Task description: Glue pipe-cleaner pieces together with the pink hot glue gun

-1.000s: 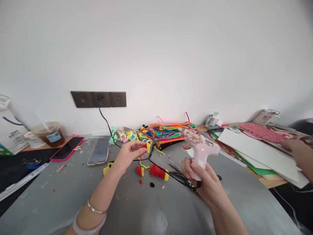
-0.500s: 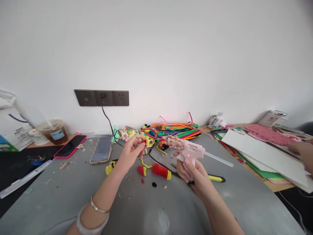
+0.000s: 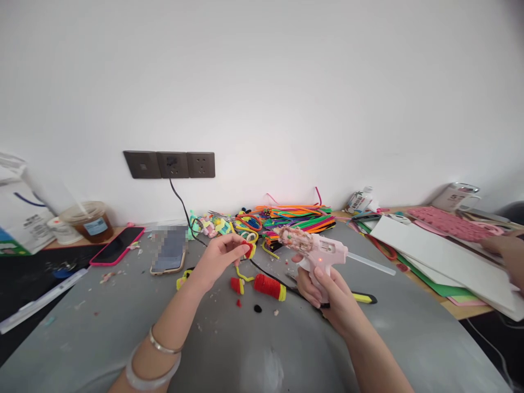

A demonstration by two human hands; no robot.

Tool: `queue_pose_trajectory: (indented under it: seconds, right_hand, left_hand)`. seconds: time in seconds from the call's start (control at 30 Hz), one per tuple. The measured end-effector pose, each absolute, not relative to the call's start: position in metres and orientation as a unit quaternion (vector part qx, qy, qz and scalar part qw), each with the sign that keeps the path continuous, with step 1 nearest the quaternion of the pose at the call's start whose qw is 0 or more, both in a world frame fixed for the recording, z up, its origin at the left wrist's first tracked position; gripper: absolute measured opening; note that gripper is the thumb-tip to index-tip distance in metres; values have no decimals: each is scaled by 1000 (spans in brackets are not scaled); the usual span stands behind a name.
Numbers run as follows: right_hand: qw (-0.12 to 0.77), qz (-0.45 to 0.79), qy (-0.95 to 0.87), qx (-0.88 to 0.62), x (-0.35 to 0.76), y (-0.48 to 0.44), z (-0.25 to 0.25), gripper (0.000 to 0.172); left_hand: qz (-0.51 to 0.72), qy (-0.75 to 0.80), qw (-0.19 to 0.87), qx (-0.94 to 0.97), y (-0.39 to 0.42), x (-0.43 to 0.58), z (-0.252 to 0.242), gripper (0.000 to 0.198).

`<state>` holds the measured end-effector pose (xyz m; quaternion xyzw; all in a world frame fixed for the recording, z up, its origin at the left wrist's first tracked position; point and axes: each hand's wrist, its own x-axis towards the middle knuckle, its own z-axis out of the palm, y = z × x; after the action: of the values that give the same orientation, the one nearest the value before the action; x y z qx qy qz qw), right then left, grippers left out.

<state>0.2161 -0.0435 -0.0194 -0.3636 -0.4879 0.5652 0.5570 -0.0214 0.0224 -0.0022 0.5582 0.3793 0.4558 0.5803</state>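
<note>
My left hand (image 3: 223, 257) pinches a small red and yellow fuzzy piece (image 3: 249, 250), which looks made of pipe cleaner. The fingers partly cover it. Wrapped around the handle of a pink hot glue gun (image 3: 323, 254) is my right hand (image 3: 321, 284). The gun's nozzle end points left towards the piece, a short gap away, and a clear glue stick (image 3: 370, 263) juts from its back. Below lie a red roll with a yellow end (image 3: 269, 286), a smaller red and yellow piece (image 3: 237, 285) and a black oval (image 3: 257, 309).
Bundled pipe cleaners (image 3: 301, 218) lie along the wall. To the left are two phones (image 3: 118, 245) and a drink cup (image 3: 88, 221). A yellow cutter (image 3: 364, 298) lies behind my right wrist. Paper sheets (image 3: 442, 262) and another person's hand (image 3: 501, 245) are at the right.
My left hand has turned the small red and yellow piece and brought it slightly right and down. The glue gun has shifted slightly right, its nozzle still pointing left.
</note>
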Motion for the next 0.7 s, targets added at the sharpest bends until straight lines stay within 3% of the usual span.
queue_pose_trajectory:
  seconds: [0.23, 0.7]
  right_hand:
    - [505, 618, -518, -307, 222, -42, -19, 46]
    - [460, 597, -541, -374, 219, -48, -16, 56]
  left_hand:
    - [412, 310, 666, 539, 19, -23, 1, 31]
    - [445, 253, 673, 534, 20, -25, -5, 23]
